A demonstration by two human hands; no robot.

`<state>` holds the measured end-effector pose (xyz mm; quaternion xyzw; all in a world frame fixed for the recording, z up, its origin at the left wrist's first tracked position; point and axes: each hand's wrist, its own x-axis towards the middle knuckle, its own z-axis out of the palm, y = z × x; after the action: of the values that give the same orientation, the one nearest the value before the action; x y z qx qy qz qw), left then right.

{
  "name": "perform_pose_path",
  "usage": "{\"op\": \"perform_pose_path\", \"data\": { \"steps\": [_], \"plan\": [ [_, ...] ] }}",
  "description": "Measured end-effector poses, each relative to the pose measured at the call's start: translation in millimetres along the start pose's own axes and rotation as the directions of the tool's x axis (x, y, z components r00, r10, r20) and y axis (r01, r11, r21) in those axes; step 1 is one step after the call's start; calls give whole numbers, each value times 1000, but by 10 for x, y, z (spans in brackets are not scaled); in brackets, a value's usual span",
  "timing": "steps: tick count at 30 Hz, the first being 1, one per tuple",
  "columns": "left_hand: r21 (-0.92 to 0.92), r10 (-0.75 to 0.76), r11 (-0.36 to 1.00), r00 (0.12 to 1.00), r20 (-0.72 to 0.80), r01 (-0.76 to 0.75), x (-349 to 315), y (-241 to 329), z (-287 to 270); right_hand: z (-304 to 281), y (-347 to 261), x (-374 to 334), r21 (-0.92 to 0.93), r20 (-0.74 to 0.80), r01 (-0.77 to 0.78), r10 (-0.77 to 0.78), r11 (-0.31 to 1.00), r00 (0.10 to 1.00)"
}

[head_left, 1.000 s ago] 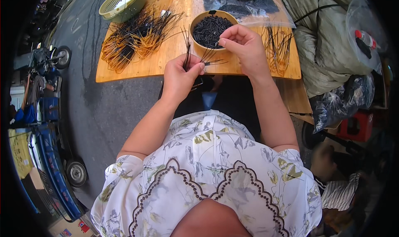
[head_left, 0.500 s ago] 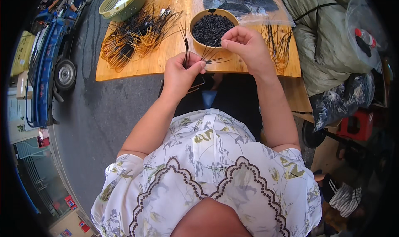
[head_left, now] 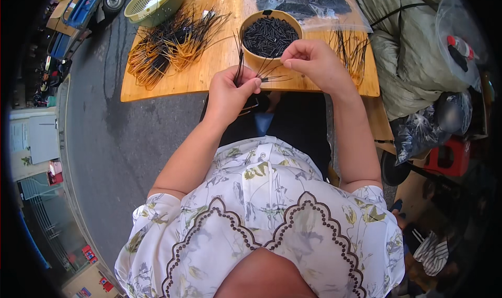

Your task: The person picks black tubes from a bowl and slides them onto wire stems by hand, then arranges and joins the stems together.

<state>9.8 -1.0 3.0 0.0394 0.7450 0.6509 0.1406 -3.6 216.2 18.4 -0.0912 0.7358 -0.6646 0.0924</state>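
My left hand point(head_left: 232, 91) is closed on several thin dark wires point(head_left: 240, 62), some standing up and others fanning out to the right past the thumb. Close by, my right hand point(head_left: 319, 65) hovers at the right front of a round yellowish tub point(head_left: 254, 59). Its thumb and forefinger are pinched together; whatever is between them is too small to make out. The tub is filled with short black tubes point(head_left: 269, 36).
A large heap of orange-and-black wires point(head_left: 167, 52) lies left on the wooden table point(head_left: 219, 36), with more wires point(head_left: 350, 52) at the right. Behind are a green colander point(head_left: 157, 8) and a plastic bag point(head_left: 314, 8). Bulky sacks point(head_left: 413, 62) crowd the right side.
My right hand has shifted slightly right, its pinch kept. My left hand has barely moved, still holding the wires. The blue vehicle at the left has moved farther away.
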Motion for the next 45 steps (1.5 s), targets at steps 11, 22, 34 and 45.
{"op": "perform_pose_path", "data": {
  "steps": [11,22,34,45],
  "plan": [
    [15,-55,998,998,34,55,5,48,50,75,11,-26,15,69,50,-51,999,996],
    [-125,-24,991,994,109,38,15,84,66,153,170,13,-9,89,104,-103,995,991],
    [-258,-127,953,983,131,158,19,3,-48,128,58,4,18,86,129,-131,991,988],
    [-302,-234,917,965,117,259,-49,-15,-214,253,253,1007,-790,-170,71,-329,609,929]
  ]
}}
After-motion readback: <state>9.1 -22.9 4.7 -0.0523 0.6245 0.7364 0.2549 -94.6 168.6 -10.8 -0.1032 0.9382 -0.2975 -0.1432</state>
